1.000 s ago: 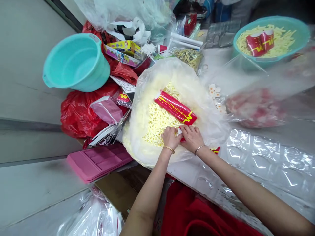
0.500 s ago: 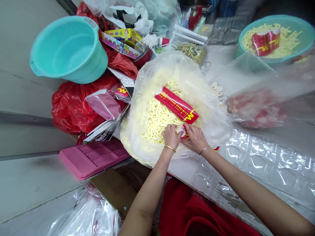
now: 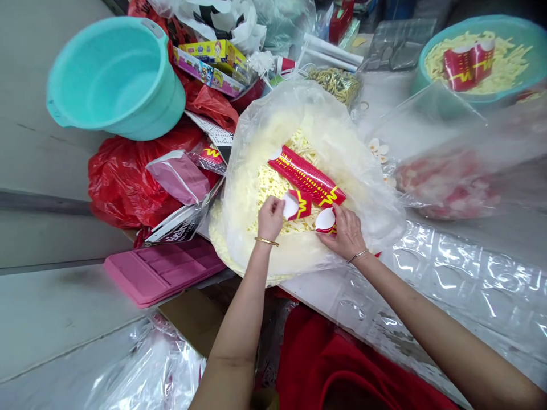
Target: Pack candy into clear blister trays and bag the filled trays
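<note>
My left hand (image 3: 270, 218) pinches the white edge of a small red french fry carton (image 3: 301, 205) with a yellow zigzag mark. Close by, my right hand (image 3: 344, 230) grips a second fry carton (image 3: 325, 220), its white oval mouth turned up and its lower part hidden by my fingers. Both are held over a clear plastic bag (image 3: 376, 193) spread wide, full of pale yellow fry-shaped pieces (image 3: 270, 185). A long stack of nested red cartons (image 3: 305, 175) lies across those pieces, just beyond my hands.
A turquoise tub (image 3: 119, 80) rests on red plastic bags (image 3: 128, 182) at left. Below it lies a pink tray (image 3: 162, 270). At back right, a turquoise basin (image 3: 427, 48) holds fry pieces and two cartons. Clear plastic packaging (image 3: 461, 267) covers the right side.
My hands have moved apart, the left one leftward and up. The single carton area between them now shows as two separate cartons, one in each hand.
</note>
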`<state>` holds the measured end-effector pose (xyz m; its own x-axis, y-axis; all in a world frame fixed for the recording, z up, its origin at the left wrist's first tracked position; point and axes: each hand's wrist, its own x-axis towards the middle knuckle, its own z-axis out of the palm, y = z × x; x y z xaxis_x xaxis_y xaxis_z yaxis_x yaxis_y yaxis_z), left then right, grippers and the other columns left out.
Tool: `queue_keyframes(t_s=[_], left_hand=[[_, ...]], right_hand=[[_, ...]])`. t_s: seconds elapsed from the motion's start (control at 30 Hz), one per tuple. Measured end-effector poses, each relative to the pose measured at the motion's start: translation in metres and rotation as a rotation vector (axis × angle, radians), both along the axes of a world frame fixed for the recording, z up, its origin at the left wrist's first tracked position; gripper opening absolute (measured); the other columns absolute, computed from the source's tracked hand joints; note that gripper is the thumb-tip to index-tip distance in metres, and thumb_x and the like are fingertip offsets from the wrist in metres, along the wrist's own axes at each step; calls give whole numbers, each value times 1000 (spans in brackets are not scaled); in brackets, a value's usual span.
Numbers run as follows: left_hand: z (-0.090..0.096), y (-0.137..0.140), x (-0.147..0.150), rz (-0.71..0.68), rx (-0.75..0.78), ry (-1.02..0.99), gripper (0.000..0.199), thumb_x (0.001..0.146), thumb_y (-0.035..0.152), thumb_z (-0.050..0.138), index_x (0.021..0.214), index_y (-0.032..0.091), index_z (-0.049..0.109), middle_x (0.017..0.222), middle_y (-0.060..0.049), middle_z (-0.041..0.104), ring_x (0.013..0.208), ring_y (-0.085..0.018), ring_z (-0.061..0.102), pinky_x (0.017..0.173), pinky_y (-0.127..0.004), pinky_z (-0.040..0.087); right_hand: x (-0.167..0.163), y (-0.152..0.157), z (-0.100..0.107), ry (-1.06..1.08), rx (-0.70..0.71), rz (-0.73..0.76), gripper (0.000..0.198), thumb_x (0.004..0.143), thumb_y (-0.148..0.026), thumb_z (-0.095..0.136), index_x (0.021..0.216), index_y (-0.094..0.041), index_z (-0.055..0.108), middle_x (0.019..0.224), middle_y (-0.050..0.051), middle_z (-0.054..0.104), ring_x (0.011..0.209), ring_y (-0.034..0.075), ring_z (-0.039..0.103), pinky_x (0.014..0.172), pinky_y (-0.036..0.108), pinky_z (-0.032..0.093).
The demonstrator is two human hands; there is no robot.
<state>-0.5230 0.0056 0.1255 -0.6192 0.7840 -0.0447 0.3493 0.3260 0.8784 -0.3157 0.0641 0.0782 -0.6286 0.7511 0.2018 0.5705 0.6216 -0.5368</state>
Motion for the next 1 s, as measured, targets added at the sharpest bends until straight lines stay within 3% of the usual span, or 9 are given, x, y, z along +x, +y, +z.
queue_keyframes(t_s=[0.13, 0.23, 0.33, 0.43, 0.5, 0.6, 0.7, 0.8, 1.0], left_hand=[[17, -15, 10, -123, -34, -185, 21, 83, 34, 54, 71, 18, 48, 61, 4, 44, 56, -8, 42, 53, -20, 34], [24, -29, 32, -385, -117, -225, 21, 87, 37, 50, 77, 18, 53, 66, 2, 51, 60, -10, 48, 56, -21, 40], [24, -39, 32, -505, -205, 98, 18, 90, 28, 44, 96, 19, 58, 86, -4, 59, 80, -15, 56, 74, -28, 45], [17, -39, 15, -583, -349, 519, 35, 82, 18, 52, 117, 23, 54, 110, -8, 56, 102, -22, 51, 89, -36, 41], [9, -35, 7, -666, -444, 654, 44, 75, 16, 58, 118, 25, 53, 117, -9, 53, 105, -25, 49, 90, -37, 41], [-5, -29, 4, -659, -488, 673, 29, 76, 15, 55, 104, 22, 59, 108, -8, 54, 98, -22, 51, 84, -34, 42], [-16, -29, -2, -486, -411, 494, 13, 81, 18, 48, 85, 19, 59, 87, -4, 55, 81, -16, 52, 75, -29, 42], [-20, -32, -14, -258, -286, 131, 10, 79, 26, 52, 74, 18, 55, 65, 2, 47, 61, -11, 45, 61, -24, 39], [2, -34, -4, -71, -181, -493, 23, 72, 38, 64, 75, 17, 54, 67, 3, 52, 60, -8, 47, 56, -20, 39]], right_hand=[[1, -14, 26, 9, 27, 7, 107, 72, -65, 58, 146, -7, 7, 137, 23, 36, 125, 37, 33, 102, 56, 27], [4, -26, 30, 26, -41, 112, 92, 80, -51, 55, 146, -8, 7, 133, 21, 41, 120, 34, 40, 98, 51, 34], [12, -33, 19, 25, -115, 185, 78, 81, -44, 56, 142, -10, 21, 128, 19, 47, 113, 31, 45, 93, 46, 41], [21, -40, 11, -18, -167, 155, 77, 77, -50, 58, 137, -11, 30, 119, 18, 51, 106, 32, 49, 88, 46, 44], [25, -46, 11, -32, -199, 141, 78, 76, -52, 59, 137, -11, 31, 113, 17, 53, 101, 31, 51, 86, 46, 45], [28, -52, 13, -41, -224, 141, 78, 75, -50, 59, 136, -12, 31, 111, 16, 54, 100, 31, 52, 85, 45, 45], [29, -50, 14, -29, -201, 100, 76, 75, -53, 59, 134, -12, 34, 111, 16, 54, 100, 32, 52, 84, 46, 44], [25, -43, 15, 4, -177, 66, 78, 74, -56, 61, 134, -13, 35, 116, 17, 53, 104, 33, 51, 86, 47, 43], [-1, -39, 18, 24, -154, 76, 77, 78, -49, 61, 137, -11, 30, 123, 19, 50, 114, 33, 45, 95, 49, 40]])
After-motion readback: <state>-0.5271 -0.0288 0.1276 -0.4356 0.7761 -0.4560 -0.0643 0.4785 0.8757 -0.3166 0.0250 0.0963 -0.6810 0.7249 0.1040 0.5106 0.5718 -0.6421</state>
